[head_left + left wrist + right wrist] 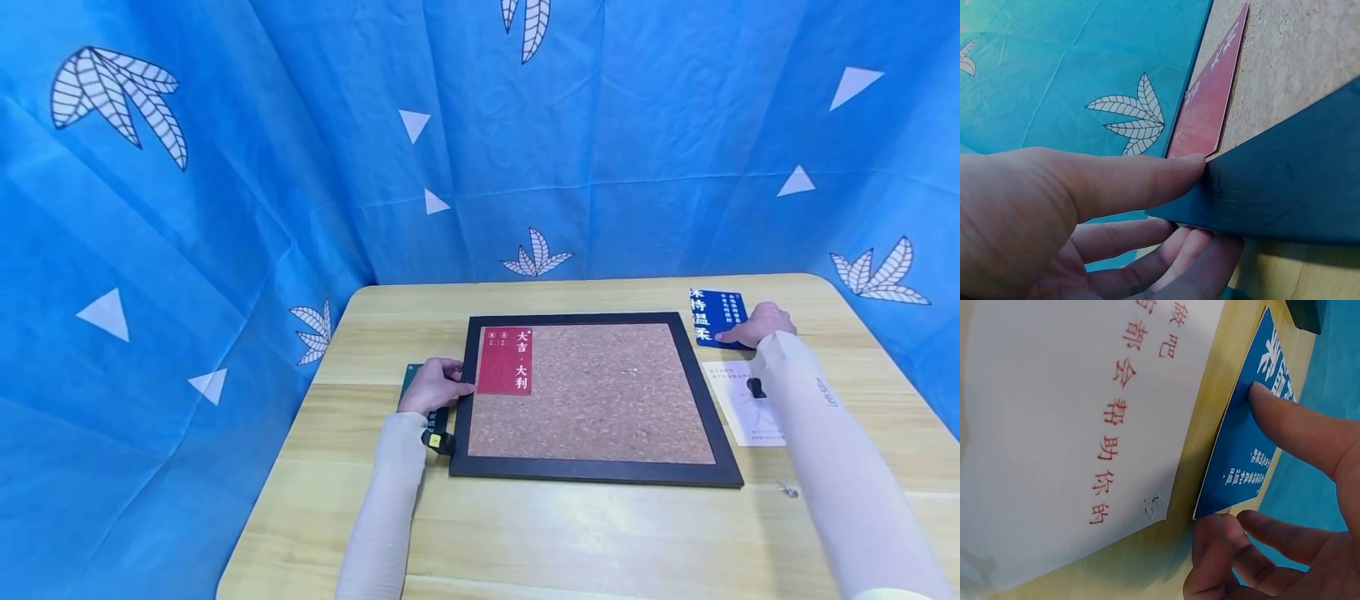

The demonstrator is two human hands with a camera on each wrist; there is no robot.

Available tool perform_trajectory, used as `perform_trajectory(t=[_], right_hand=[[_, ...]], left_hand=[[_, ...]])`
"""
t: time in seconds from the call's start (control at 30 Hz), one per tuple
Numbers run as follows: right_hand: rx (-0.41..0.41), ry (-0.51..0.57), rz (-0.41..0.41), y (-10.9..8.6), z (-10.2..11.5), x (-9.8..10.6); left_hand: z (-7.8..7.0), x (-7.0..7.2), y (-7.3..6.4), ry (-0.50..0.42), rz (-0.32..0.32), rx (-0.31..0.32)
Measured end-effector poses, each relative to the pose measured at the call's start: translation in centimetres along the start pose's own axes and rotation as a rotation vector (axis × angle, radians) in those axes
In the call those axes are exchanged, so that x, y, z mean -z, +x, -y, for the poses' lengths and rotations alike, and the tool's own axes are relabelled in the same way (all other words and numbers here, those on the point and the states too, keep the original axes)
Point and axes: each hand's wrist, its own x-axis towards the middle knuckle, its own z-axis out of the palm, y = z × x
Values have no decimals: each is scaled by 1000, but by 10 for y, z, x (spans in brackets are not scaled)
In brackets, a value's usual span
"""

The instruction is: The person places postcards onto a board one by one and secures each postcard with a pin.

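Observation:
A cork board (pixel 585 400) in a black frame lies on the table, with a red card (pixel 504 360) at its upper left corner. My left hand (pixel 432 385) grips the frame's left side; in the left wrist view the thumb (pixel 1172 172) lies on top and the other fingers curl underneath. At the right, my right hand (pixel 759 325) pinches a blue card (pixel 716 310) with white characters, its thumb (pixel 1285 412) on the printed face and the other fingers at its near edge. A white card (pixel 738 400) with red characters lies just below, partly covered by the right forearm.
A dark green card (pixel 410 373) lies partly under the left hand, beside the frame. Small clear pins (pixel 787 490) sit on the wooden table (pixel 562 542) near the right forearm. A blue patterned curtain (pixel 510 150) hangs behind the table and along its left.

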Motion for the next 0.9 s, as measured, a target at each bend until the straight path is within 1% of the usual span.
perform_trajectory(t=[0.17, 0.33, 0.43, 0.57, 0.63, 0.7, 0.8, 0.9], right_hand=[[35, -10, -3, -2, -5, 1], [99, -4, -11, -4, -13, 4], [122, 7, 1, -3, -17, 5], [100, 66, 38, -1, -21, 7], [96, 105, 43, 1, -24, 8], [85, 171, 45, 3, -26, 8], [94, 300, 71, 4, -28, 9], [89, 426, 118, 2, -28, 11]], left_hand=[[1, -1, 0, -4, -1, 6], [0, -1, 0, 2, -6, -1], [2, -2, 0, 3, -5, 1], [2, -2, -1, 6, -1, -5], [2, -2, -1, 6, -1, -6], [2, -2, -1, 9, -4, -6], [2, -3, -1, 6, -7, -5], [1, -2, -2, 4, -10, -7]])
